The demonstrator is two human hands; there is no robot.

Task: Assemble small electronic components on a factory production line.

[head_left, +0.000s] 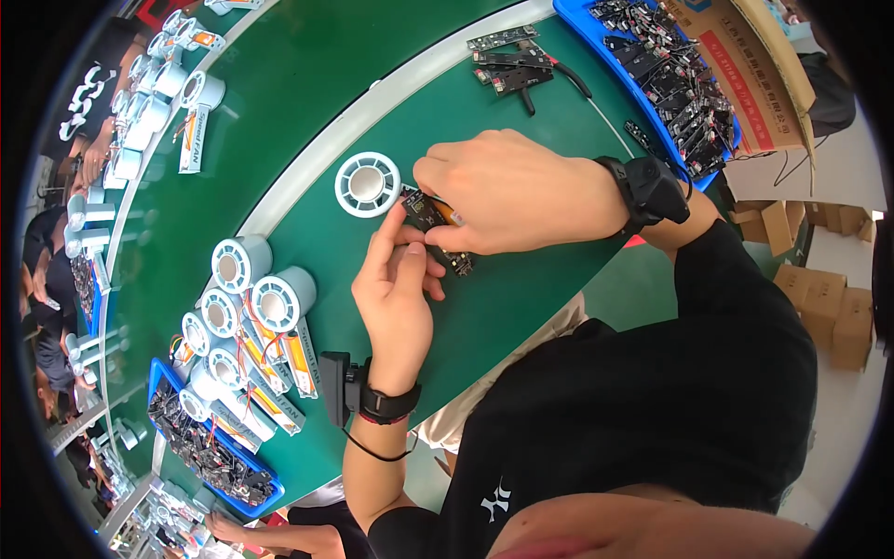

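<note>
A green table (pixel 410 121) curves along a white rail at its far edge; its near edge runs partly out of sight behind the person's clothing. A cardboard carton (pixel 754 84), cut off by the upper rim of the view, stands beyond the table's right end. A blue tray (pixel 570 19) of boards, its top also cut off, sits at that end; a second blue tray (pixel 168 368) lies toward the left end, partly covered by a cluster of white fans (pixel 279 303) whose handles overlap too much to count. The right hand (pixel 521 191) bends over the work, its back hiding most of its fingers, so I cannot tell what they grip. The left hand (pixel 396 289) pinches a black circuit board (pixel 424 212) between thumb and fingers, midway between the table's far and near edges. Just beside it shows a single fan's round end (pixel 368 184); the rest is largely hidden. Near the far edge, pliers (pixel 570 79) lie partly under loose boards (pixel 512 70).
</note>
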